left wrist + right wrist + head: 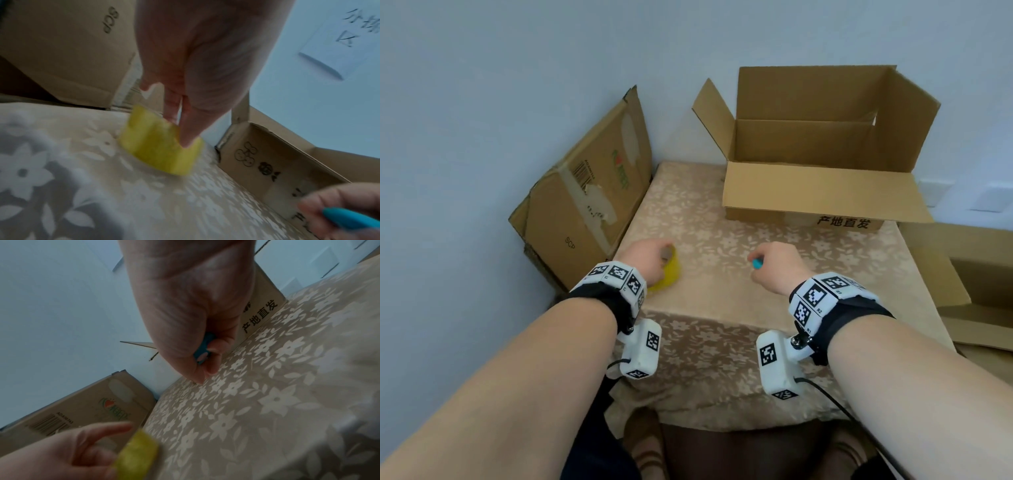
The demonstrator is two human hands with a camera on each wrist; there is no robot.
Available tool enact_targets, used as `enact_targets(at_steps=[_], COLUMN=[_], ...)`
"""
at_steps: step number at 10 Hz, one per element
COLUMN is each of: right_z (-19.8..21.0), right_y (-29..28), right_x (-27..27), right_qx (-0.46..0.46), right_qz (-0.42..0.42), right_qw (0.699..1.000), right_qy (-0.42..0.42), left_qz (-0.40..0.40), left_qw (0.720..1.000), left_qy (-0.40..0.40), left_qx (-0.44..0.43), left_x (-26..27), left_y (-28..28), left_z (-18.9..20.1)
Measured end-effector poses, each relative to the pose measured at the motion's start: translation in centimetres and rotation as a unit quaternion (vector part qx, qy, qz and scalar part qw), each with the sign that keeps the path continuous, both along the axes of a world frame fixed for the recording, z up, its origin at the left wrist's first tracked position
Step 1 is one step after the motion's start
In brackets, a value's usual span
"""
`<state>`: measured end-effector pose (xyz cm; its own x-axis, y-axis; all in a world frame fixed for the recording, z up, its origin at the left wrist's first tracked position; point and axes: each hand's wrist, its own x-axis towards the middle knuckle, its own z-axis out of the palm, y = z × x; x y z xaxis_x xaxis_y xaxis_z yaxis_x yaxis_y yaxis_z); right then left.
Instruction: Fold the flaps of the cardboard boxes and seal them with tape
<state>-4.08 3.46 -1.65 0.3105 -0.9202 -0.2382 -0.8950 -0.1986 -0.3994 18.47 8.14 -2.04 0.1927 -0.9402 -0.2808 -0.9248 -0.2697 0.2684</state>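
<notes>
The left hand (pixel 650 258) grips a yellow tape roll (pixel 669 274) on the flowered tablecloth (pixel 722 308), fingers (pixel 174 104) in its core; the right hand (pixel 777 267) is fisted round a blue-handled tool (pixel 757 263) (blade hidden); the open cardboard box (pixel 818 161) stands beyond, flaps unfolded; a flattened carton (pixel 585 192) leans left.

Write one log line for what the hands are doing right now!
left hand: grips yellow tape roll | right hand: holds blue tool | box: flaps open, unsealed
</notes>
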Motion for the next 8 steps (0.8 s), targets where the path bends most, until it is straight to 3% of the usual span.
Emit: enact_targets(at_steps=[1, 2, 3, 4, 6, 8], right_z=[0.1, 0.2, 0.3, 1.0, 2.2, 1.6], right_y=[0.2, 0.3, 0.3, 0.3, 0.2, 0.3], right_x=[0.8, 1.5, 2.6, 4.5, 7.0, 5.3], right_qx=[0.000, 0.005, 0.021, 0.029, 0.002, -0.014], right_qz=[0.009, 0.022, 0.033, 0.054, 0.085, 0.074], right_qw=[1.000, 0.999, 0.998, 0.995, 0.986, 0.990], right_qy=[-0.020, -0.027, -0.042, -0.083, -0.141, -0.120], left_qz=[-0.028, 0.022, 0.065, 0.081, 0.052, 0.025], left_qw=[0.995, 0.983, 0.977, 0.978, 0.985, 0.988], left_qy=[0.092, 0.179, 0.187, 0.172, 0.164, 0.150], left_qx=[-0.002, -0.020, -0.080, -0.082, -0.008, 0.028], left_x=[-1.0, -0.7, 0.2, 1.0, 1.5, 1.1], left_y=[0.0, 0.3, 0.6, 1.1, 1.8, 2.0], left_z=[-0.2, -0.5, -0.5, -0.1, 0.0, 0.5])
